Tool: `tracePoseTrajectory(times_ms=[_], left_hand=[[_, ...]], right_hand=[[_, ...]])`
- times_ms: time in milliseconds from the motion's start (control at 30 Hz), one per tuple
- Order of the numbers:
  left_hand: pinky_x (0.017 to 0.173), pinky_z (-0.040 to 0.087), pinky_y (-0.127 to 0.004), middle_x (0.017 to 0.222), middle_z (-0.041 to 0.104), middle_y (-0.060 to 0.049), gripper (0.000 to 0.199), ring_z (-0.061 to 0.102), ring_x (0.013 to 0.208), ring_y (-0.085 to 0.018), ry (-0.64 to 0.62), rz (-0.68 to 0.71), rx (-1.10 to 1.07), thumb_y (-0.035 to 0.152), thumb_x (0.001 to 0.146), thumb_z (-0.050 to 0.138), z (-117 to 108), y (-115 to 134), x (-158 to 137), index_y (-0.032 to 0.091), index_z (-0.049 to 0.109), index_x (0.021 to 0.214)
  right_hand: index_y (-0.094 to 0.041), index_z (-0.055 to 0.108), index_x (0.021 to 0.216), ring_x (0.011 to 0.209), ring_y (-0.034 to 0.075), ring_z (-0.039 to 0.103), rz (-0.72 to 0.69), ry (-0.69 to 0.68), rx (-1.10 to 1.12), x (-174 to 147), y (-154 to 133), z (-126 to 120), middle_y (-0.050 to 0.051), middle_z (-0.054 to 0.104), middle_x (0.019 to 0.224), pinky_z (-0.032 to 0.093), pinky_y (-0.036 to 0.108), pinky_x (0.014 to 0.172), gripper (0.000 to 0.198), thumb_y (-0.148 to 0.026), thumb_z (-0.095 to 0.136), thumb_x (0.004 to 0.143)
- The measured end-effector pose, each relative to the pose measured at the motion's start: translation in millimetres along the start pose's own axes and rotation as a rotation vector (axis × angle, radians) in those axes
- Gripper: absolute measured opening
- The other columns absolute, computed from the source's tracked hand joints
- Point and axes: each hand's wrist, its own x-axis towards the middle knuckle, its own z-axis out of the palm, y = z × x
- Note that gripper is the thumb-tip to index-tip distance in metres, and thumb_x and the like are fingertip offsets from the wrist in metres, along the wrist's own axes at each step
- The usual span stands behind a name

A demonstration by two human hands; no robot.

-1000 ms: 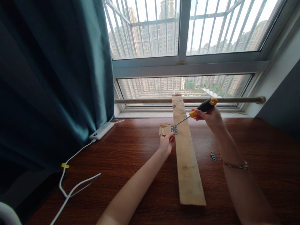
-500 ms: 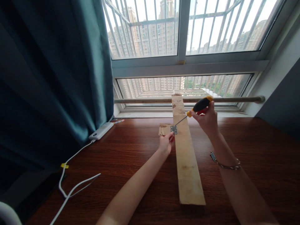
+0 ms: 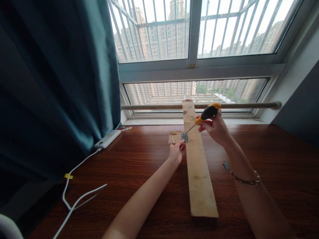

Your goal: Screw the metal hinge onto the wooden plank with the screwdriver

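A long wooden board [image 3: 200, 179] lies lengthwise, a short wooden piece [image 3: 175, 136] against its left side. A small metal hinge [image 3: 184, 137] bridges the two near the far end. My left hand [image 3: 176, 153] is closed at the hinge's lower edge, fingertips on it and by the short piece; part of its grip is hidden. My right hand [image 3: 215, 129] grips a yellow-and-black screwdriver [image 3: 208, 113] around the front of its handle. The screwdriver slants down to the left, its tip at the hinge's upper part. Whether a screw sits under the tip is too small to tell.
Several screws [image 3: 226, 165] lie on the brown wooden table [image 3: 149, 166] beside my right forearm. A white power bank [image 3: 107, 139] with a white cable [image 3: 82, 162] is at the left, by the blue curtain [image 3: 99, 66]. Beyond the table runs a horizontal rail [image 3: 249, 106] before the window.
My right hand has shifted left and slightly down, and its fingers have changed position around the screwdriver. The handle has moved left with it. My left hand and the boards stay in place.
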Motion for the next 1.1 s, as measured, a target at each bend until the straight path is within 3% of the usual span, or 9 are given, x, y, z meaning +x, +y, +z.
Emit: tracePoseTrajectory(times_ms=[133, 333, 433, 600, 767, 900, 1000, 1100], left_hand=[[0.056, 0.045, -0.021, 0.072, 0.066, -0.002, 0.021, 0.060, 0.060, -0.010, 0.001, 0.004, -0.004, 0.004, 0.061, 0.066, -0.8, -0.8, 1.6, 0.014, 0.058, 0.077], [0.056, 0.045, -0.021, 0.071, 0.066, -0.003, 0.021, 0.060, 0.059, -0.010, 0.003, 0.007, -0.002, 0.004, 0.060, 0.067, -0.1, -0.6, 1.1, 0.013, 0.058, 0.076], [0.056, 0.046, -0.021, 0.070, 0.066, -0.002, 0.019, 0.060, 0.059, -0.010, 0.000, 0.009, -0.009, 0.003, 0.060, 0.066, 1.3, 0.4, -1.0, 0.013, 0.058, 0.074], [0.055, 0.045, -0.020, 0.068, 0.066, -0.002, 0.019, 0.060, 0.057, -0.010, 0.007, 0.006, -0.012, 0.002, 0.060, 0.065, 2.0, 1.0, -1.6, 0.013, 0.058, 0.074], [0.055, 0.045, -0.021, 0.070, 0.067, -0.003, 0.018, 0.060, 0.058, -0.011, 0.013, 0.001, -0.010, 0.002, 0.061, 0.065, 0.6, 0.0, 0.8, 0.013, 0.059, 0.075], [0.055, 0.045, -0.021, 0.068, 0.066, -0.002, 0.019, 0.060, 0.057, -0.010, 0.024, -0.008, -0.023, 0.002, 0.061, 0.065, 0.4, -0.3, 1.6, 0.013, 0.058, 0.074], [0.055, 0.044, -0.021, 0.067, 0.066, -0.002, 0.019, 0.060, 0.056, -0.010, 0.033, -0.015, -0.026, 0.001, 0.061, 0.065, 0.4, -0.5, 1.8, 0.013, 0.057, 0.074], [0.054, 0.044, -0.021, 0.068, 0.066, -0.002, 0.021, 0.059, 0.056, -0.010, 0.038, -0.016, -0.027, 0.001, 0.060, 0.065, 0.3, -0.6, 1.9, 0.013, 0.057, 0.075]], right_hand=[[-0.023, 0.027, 0.097, 0.047, 0.014, 0.060, -0.053, 0.045, -0.088, -0.4, 2.6, 2.8, 0.003, 0.063, 0.084, 0.052, 0.030, 0.041, 0.044, -0.038, 0.061, 0.073], [-0.022, 0.030, 0.103, 0.053, 0.017, 0.059, -0.266, 0.227, -0.479, -7.5, 10.2, 22.4, 0.002, 0.061, 0.076, 0.045, 0.028, 0.044, 0.041, -0.039, 0.056, 0.076], [-0.020, 0.032, 0.106, 0.051, 0.018, 0.057, -0.267, 0.266, -0.599, -13.3, 9.1, 32.0, 0.002, 0.061, 0.071, 0.043, 0.028, 0.045, 0.041, -0.038, 0.054, 0.077], [-0.022, 0.033, 0.105, 0.053, 0.018, 0.060, -0.143, 0.200, -0.426, -15.3, 5.8, 36.7, 0.003, 0.065, 0.077, 0.046, 0.028, 0.047, 0.036, -0.040, 0.052, 0.079], [-0.023, 0.036, 0.101, 0.047, 0.013, 0.058, -0.068, 0.084, -0.130, -8.0, 2.0, 24.0, 0.005, 0.065, 0.091, 0.049, 0.028, 0.042, 0.038, -0.044, 0.056, 0.076], [-0.021, 0.041, 0.096, 0.052, 0.013, 0.061, 0.014, -0.016, 0.025, -4.5, -3.5, 13.2, 0.006, 0.062, 0.096, 0.055, 0.030, 0.051, 0.037, -0.041, 0.060, 0.072], [-0.020, 0.044, 0.093, 0.052, 0.014, 0.062, 0.040, 0.005, 0.009, -2.4, -2.9, 9.8, 0.006, 0.063, 0.091, 0.053, 0.029, 0.047, 0.035, -0.040, 0.062, 0.070], [-0.019, 0.046, 0.089, 0.049, 0.015, 0.060, 0.015, 0.127, -0.169, 0.8, 4.8, 8.7, 0.004, 0.065, 0.079, 0.048, 0.027, 0.042, 0.035, -0.043, 0.062, 0.070]])
